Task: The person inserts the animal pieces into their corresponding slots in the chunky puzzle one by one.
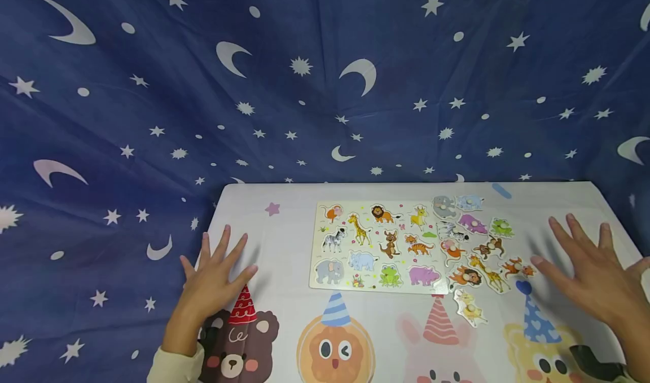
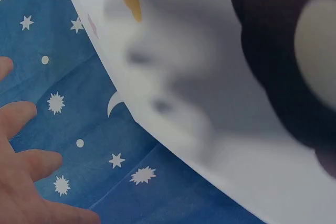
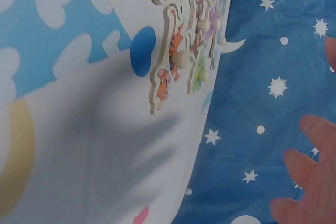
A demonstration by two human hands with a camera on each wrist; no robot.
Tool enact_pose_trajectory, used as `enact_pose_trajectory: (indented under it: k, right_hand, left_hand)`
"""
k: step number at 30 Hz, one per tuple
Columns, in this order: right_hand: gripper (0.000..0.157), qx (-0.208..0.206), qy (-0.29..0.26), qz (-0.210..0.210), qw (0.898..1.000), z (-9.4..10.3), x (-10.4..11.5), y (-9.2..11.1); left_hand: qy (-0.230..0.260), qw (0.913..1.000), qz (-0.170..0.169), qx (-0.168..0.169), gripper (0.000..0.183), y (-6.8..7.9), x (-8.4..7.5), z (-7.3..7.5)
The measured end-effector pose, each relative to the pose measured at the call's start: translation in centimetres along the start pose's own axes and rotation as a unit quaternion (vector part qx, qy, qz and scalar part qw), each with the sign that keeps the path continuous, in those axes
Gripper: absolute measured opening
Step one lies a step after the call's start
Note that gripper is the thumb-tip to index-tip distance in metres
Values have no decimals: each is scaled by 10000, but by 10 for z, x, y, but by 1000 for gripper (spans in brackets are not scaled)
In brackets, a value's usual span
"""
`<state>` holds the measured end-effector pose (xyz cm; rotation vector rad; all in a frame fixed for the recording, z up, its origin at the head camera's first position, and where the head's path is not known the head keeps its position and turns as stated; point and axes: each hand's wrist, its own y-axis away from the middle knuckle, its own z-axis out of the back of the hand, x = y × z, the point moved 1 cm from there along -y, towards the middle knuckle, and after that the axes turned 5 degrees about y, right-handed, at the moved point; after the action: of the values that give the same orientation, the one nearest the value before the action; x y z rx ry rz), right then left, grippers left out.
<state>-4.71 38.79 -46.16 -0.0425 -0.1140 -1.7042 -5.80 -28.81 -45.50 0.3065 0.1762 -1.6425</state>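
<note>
In front of me I have a white table, its near part printed with cartoon animals in party hats. Near its middle lies a flat animal puzzle board, and along the board's right side I see a loose cluster of knobbed animal pieces: the elephant and pale blue piece farthest, the tiger rightmost, the yellow piece nearest me.

Starry blue cloth, white tabletop, 4 cartoon faces

Smooth puzzle board; wooden-looking, raw-edged animal pieces at its three o'clock; smooth tabletop; matt, creased cloth backdrop.
</note>
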Motion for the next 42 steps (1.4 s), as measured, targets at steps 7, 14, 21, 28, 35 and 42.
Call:
enact_pose_trajectory:
  k: [7,14,21,28,35,42]
  right_hand:
    - [105,0,-173,49,9998,-3,3,4]
    - [102,-24,-463,104,9989,-6,7,5]
    - [101,-106,-475,81,9988,-8,19,2]
    - [96,-135,-661,236,9974,-12,27,-2]
    - [95,39,-782,385,9962,-19,39,-7]
    - [86,-171,-924,653,9934,-29,46,-11]
  left_hand:
    - [860,9961,-170,-13,73,5,-13,-10]
    - [1938,9803,-367,-62,61,8,-45,-33]
    - [2939,9553,-270,-188,60,3,-77,-57]
    - [3560,9343,8,170,60,-2,-104,-72]
    - [3605,9323,-43,266,61,-6,-115,-81]
    - [3212,9465,-31,301,64,-10,-121,-86]
